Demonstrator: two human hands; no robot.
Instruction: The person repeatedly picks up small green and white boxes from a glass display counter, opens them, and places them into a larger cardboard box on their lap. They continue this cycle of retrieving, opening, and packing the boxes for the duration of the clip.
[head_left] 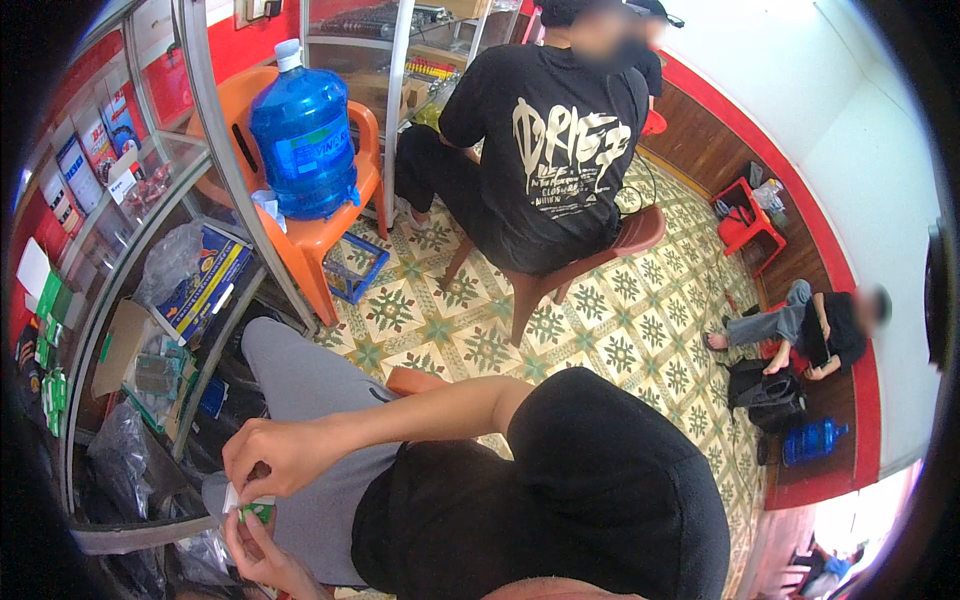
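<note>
A small green and white box (258,511) is between my two hands at the lower left, in front of my knee. My left hand (268,560) holds it from below, with the fingers closed round its green side. From above, my right hand (285,458) pinches at its white upper part, thumb and fingers together. My fingers cover much of the box, and what is inside it cannot be made out. Both hands are close to the metal frame of a glass display cabinet (112,541).
Similar green boxes (52,400) stand at the cabinet's left. An opened carton (125,345) lies on its shelf. A blue water bottle (305,140) sits on an orange chair (335,240). Ahead, a person in a black shirt (560,150) sits on a brown chair; another person (835,325) sits far right.
</note>
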